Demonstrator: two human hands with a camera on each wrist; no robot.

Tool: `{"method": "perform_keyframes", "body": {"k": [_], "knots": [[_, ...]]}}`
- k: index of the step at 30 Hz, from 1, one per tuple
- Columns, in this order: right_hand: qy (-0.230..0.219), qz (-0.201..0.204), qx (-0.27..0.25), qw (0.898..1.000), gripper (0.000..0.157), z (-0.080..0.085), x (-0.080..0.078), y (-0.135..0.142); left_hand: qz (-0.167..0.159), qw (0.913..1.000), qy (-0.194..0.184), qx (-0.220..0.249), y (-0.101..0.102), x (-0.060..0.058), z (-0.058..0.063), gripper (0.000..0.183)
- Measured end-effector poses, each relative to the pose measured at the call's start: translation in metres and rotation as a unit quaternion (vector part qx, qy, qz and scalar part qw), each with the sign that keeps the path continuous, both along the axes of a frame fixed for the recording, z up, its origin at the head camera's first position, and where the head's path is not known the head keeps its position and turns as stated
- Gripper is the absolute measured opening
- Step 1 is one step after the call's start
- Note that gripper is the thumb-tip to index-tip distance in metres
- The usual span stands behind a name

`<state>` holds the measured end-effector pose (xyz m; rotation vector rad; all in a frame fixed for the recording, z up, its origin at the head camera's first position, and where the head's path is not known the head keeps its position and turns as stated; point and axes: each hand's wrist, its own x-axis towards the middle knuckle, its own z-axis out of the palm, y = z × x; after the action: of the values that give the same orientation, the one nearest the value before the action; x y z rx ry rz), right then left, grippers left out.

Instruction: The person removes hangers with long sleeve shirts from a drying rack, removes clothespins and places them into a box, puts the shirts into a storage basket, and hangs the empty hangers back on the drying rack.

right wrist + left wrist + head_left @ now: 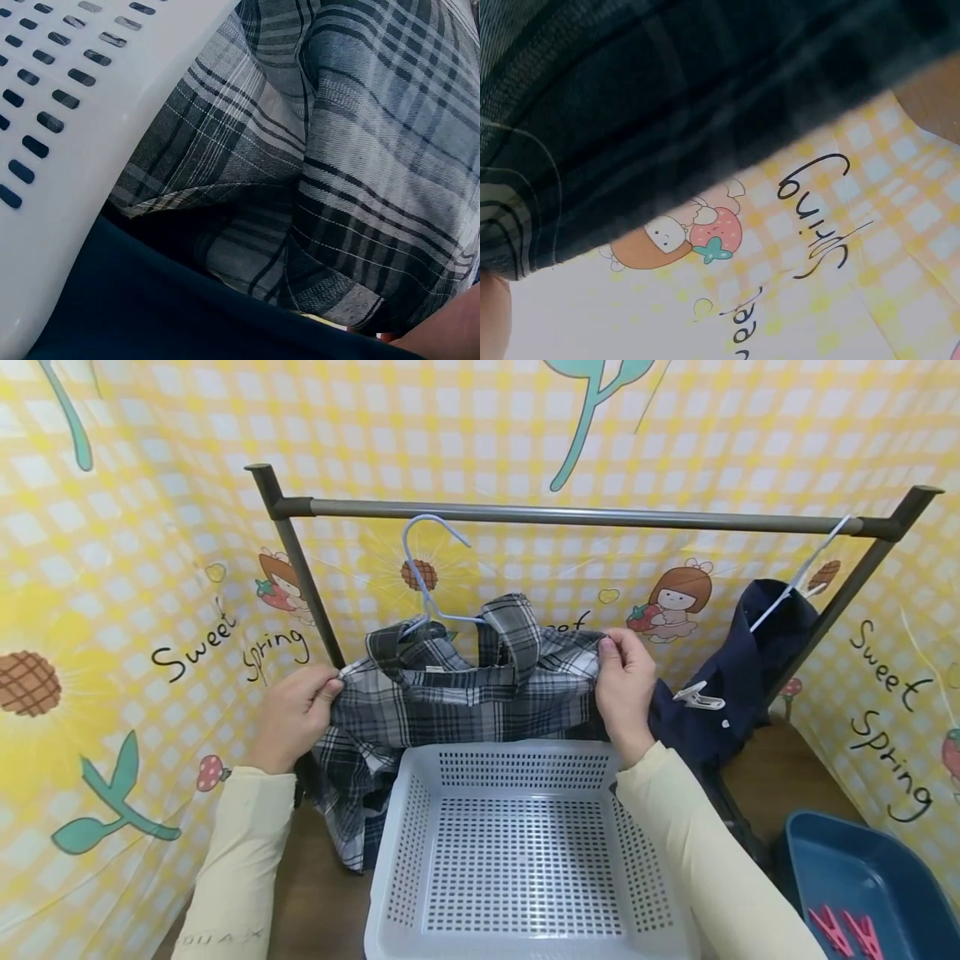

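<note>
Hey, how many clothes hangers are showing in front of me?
2. A pale blue hanger is in the neck of the plaid shirt; a white hanger is at the rail's right end, with the navy garment. Others could be hidden.

At centre we grip a plaid garment [465, 714] by two upper corners, our left hand [296, 718] and right hand [628, 693] well apart; a pale hanger [427, 596] rises from it toward the rack [600, 517]. We have a white basket [525, 868] at bottom centre, a navy garment [757, 677] at right, pink clips [864, 935] in a blue tub [862, 852] at lower right
</note>
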<state>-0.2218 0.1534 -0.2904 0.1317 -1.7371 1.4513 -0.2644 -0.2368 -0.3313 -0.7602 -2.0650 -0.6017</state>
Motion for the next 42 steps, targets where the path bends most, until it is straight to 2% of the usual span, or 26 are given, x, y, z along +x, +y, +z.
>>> {"method": "perform_keyframes", "body": {"k": [3, 10, 15, 21, 25, 28, 32, 35, 42], "knots": [[0.005, -0.003, 0.003, 1.000, 0.012, -0.002, -0.003, 0.002, 0.014, 0.9995, -0.021, -0.020, 0.005, -0.002, 0.004, 0.008], [0.019, 0.001, 0.009, 1.000, 0.013, -0.026, -0.030, 0.017, 0.039, 0.9962, -0.071, -0.034, 0.019, -0.002, 0.015, 0.016], [0.016, 0.012, 0.019, 1.000, 0.014, -0.029, -0.032, 0.018, 0.058, 0.9950, -0.077, -0.029, 0.028, -0.003, 0.019, 0.019], [0.001, 0.029, 0.067, 0.997, 0.013, -0.031, -0.031, 0.012, 0.015, 0.9990, -0.041, 0.011, 0.048, -0.007, 0.021, 0.022], [-0.002, 0.036, 0.090, 0.995, 0.013, -0.032, -0.029, 0.013, -0.015, 0.9989, -0.012, 0.042, 0.050, -0.008, 0.020, 0.022], [-0.004, 0.014, 0.120, 0.993, 0.015, -0.034, -0.027, 0.018, -0.033, 0.9976, -0.010, 0.060, 0.046, -0.008, 0.019, 0.019], [-0.014, -0.044, 0.151, 0.987, 0.018, -0.039, -0.027, 0.026, -0.016, 0.9959, -0.004, 0.090, 0.035, -0.009, 0.019, 0.017], [-0.036, -0.077, 0.152, 0.985, 0.020, -0.041, -0.026, 0.031, -0.003, 0.9938, -0.002, 0.111, 0.028, -0.008, 0.017, 0.019], [-0.098, -0.104, 0.147, 0.979, 0.021, -0.040, -0.024, 0.034, 0.000, 0.9898, -0.009, 0.142, 0.016, -0.003, 0.019, 0.019]]}}
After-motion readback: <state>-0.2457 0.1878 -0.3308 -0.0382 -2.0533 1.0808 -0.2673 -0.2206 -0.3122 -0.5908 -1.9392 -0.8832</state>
